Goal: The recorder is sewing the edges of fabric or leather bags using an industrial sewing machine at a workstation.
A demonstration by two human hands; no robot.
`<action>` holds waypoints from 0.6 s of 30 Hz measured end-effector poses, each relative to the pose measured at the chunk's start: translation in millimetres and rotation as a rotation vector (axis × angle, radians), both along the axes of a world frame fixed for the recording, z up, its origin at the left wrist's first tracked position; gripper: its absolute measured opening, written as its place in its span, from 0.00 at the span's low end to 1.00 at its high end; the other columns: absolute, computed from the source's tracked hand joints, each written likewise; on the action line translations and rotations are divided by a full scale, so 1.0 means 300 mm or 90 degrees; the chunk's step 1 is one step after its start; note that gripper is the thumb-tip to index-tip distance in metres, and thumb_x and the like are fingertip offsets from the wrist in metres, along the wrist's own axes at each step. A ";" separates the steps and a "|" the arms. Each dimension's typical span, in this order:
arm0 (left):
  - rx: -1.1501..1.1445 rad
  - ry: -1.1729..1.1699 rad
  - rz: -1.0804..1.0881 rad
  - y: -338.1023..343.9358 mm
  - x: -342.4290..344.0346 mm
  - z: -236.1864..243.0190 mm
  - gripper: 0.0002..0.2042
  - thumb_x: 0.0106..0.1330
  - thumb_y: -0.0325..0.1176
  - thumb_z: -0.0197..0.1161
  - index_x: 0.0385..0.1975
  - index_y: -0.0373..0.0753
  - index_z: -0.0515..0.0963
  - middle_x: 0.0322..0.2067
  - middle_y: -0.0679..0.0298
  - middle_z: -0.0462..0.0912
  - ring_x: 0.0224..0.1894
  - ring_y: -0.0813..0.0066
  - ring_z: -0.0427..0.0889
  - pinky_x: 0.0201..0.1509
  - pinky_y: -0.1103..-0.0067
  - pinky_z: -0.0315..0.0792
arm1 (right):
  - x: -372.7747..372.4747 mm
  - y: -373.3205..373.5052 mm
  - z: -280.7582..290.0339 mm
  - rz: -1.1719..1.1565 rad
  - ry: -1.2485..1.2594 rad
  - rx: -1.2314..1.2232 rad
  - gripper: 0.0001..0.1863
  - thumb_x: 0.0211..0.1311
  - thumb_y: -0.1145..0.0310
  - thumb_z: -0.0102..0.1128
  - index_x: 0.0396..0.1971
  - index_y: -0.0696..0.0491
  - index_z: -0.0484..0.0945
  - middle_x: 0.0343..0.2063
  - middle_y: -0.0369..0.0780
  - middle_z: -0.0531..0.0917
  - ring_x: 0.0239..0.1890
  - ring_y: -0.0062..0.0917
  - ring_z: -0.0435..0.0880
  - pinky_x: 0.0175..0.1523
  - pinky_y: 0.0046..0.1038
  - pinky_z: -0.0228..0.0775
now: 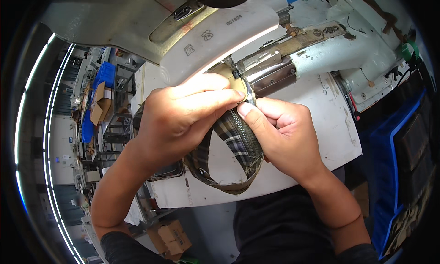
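Under the white head of a sewing machine (pixel 215 44), a strip of plaid and olive fabric with a metal zipper (pixel 243 136) hangs in a loop over the white work table (pixel 334 140). My left hand (pixel 178 117) grips the top of this piece with bent fingers and thumb, its fingertips beside the presser foot (pixel 235 74). My right hand (pixel 282 133) pinches the same piece at the zipper, just right of my left fingertips, thumb on top. The exact edge between my fingertips is partly hidden.
The machine's metal cylinder arm (pixel 270 81) extends right. A dark, blue-edged hanging holder (pixel 389 181) is at the right. At the left are metal racks with blue bins (pixel 103 71) and an open cardboard box (pixel 101 103); another box (pixel 172 239) sits on the floor below.
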State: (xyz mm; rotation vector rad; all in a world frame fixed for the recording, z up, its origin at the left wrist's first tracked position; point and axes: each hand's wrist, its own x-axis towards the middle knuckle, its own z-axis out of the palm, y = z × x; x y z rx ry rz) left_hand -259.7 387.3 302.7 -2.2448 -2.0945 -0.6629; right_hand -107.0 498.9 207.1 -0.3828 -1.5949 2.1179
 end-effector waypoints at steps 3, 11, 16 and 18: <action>-0.008 -0.039 0.034 0.001 0.013 -0.005 0.11 0.61 0.16 0.71 0.43 0.31 0.88 0.38 0.54 0.88 0.38 0.66 0.88 0.45 0.76 0.81 | -0.010 -0.001 -0.001 -0.015 0.009 0.018 0.15 0.76 0.71 0.60 0.25 0.60 0.78 0.15 0.28 0.70 0.21 0.08 0.62 0.24 0.23 0.53; 0.019 -0.023 0.089 0.010 0.030 -0.012 0.11 0.61 0.15 0.71 0.43 0.30 0.88 0.35 0.54 0.88 0.37 0.66 0.88 0.43 0.78 0.79 | -0.012 0.028 0.035 0.030 -0.044 -0.023 0.16 0.74 0.72 0.61 0.23 0.60 0.76 0.15 0.27 0.70 0.21 0.07 0.62 0.23 0.22 0.52; 0.036 0.014 0.133 0.018 0.072 -0.014 0.10 0.61 0.15 0.71 0.42 0.31 0.88 0.36 0.54 0.88 0.37 0.66 0.88 0.43 0.76 0.80 | -0.026 0.040 0.004 -0.003 -0.016 0.039 0.19 0.73 0.72 0.61 0.19 0.60 0.73 0.13 0.29 0.69 0.20 0.08 0.61 0.23 0.24 0.52; 0.033 0.044 0.146 0.023 0.090 -0.008 0.10 0.61 0.16 0.71 0.42 0.31 0.88 0.36 0.53 0.89 0.37 0.66 0.88 0.43 0.76 0.80 | -0.041 0.048 -0.003 -0.009 -0.001 0.020 0.20 0.72 0.72 0.61 0.18 0.60 0.73 0.12 0.30 0.68 0.19 0.09 0.61 0.23 0.25 0.52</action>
